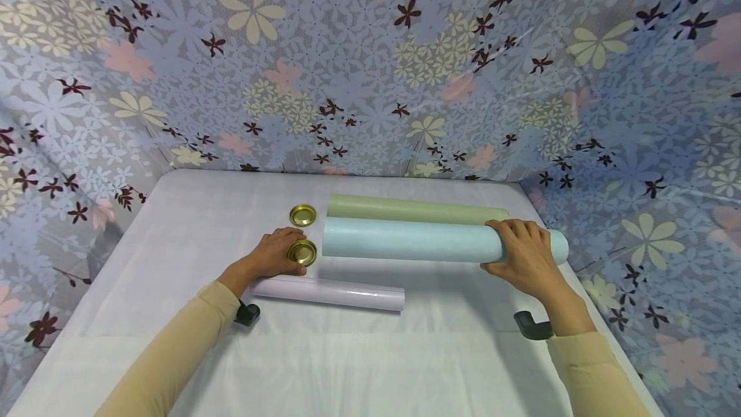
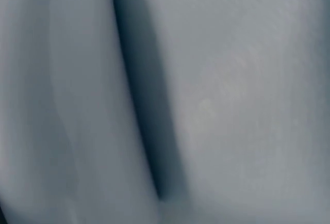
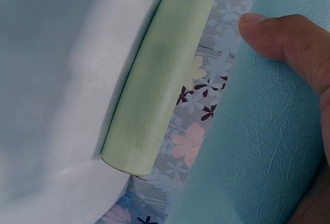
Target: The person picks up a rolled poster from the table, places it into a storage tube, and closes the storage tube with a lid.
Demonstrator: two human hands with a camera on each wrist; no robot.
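My right hand (image 1: 523, 256) grips a light blue paper roll (image 1: 411, 240) near its right end, thumb on the near side and fingers over the top. The roll is held level above the table, its shadow falling below. In the right wrist view, the thumb presses along the wrinkled blue surface (image 3: 258, 146). My left hand (image 1: 272, 253) has its thumb and fingers around a round gold lid (image 1: 302, 253), just left of the blue roll's end. A second gold lid (image 1: 303, 215) lies behind it. The left wrist view is blurred, showing pale surfaces and a dark shadow.
A green roll (image 1: 417, 208) lies behind the blue one, also seen in the right wrist view. A lilac roll (image 1: 336, 293) lies in front, its left end by my left wrist. The white-covered table (image 1: 370, 372) meets flowered cloth (image 1: 359, 82) at the back and sides.
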